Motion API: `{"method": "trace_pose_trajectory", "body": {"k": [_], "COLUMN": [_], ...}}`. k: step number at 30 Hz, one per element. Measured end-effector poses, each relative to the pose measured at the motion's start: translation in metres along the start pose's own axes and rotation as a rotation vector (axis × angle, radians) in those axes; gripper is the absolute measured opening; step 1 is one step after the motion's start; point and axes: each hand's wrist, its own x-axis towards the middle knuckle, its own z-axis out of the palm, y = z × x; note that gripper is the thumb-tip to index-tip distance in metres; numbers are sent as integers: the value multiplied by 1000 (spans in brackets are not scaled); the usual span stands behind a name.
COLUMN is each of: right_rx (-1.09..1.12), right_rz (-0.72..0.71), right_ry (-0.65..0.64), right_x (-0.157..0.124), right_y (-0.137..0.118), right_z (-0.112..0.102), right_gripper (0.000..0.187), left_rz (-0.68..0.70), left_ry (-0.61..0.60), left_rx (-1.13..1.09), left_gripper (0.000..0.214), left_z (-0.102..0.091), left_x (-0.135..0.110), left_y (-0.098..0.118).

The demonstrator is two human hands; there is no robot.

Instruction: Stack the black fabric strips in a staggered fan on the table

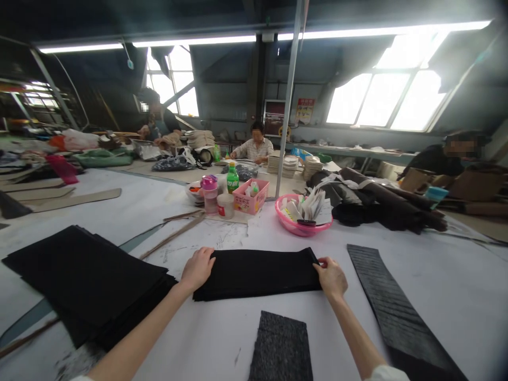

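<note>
Two ends of a matte, layered black strip point(260, 272), mid-frame, are pinched by my left hand point(198, 269) and right hand point(332, 276), fingers closed; lettering on the pink box point(251, 205) above is unreadably small.

The long black cloth strip point(262, 272), matte and stacked in layers, lies flat and crosswise on the white desk point(214, 338), its far right corner slightly turned up.

Overexposed windows point(383, 100) and strip lights point(194, 41) glare hazily amid dimness, edges stretched.
</note>
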Motion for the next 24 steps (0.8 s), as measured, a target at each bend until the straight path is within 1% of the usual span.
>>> {"method": "trace_pose_trajectory", "body": {"k": [4,7,12,17,24], "right_rx": [30,42,61,101,170], "right_rz": [-3,15,38,49,79], "right_ry": [-4,-13,-15,-12,5], "right_x": [2,3,4,3,2], "right_y": [4,9,12,13,9], "right_z": [4,7,10,9,6], "right_gripper": [14,15,16,15,16], "left_rz": [173,239,272,295,339], "left_ry": [-74,-124,-140,-140,-110], "left_rx": [19,36,74,102,137], "left_gripper": [33,33,34,42,42], "left_z": [1,3,6,9,13], "left_x": [19,27,26,27,24], "left_y": [1,1,1,3,10]}}
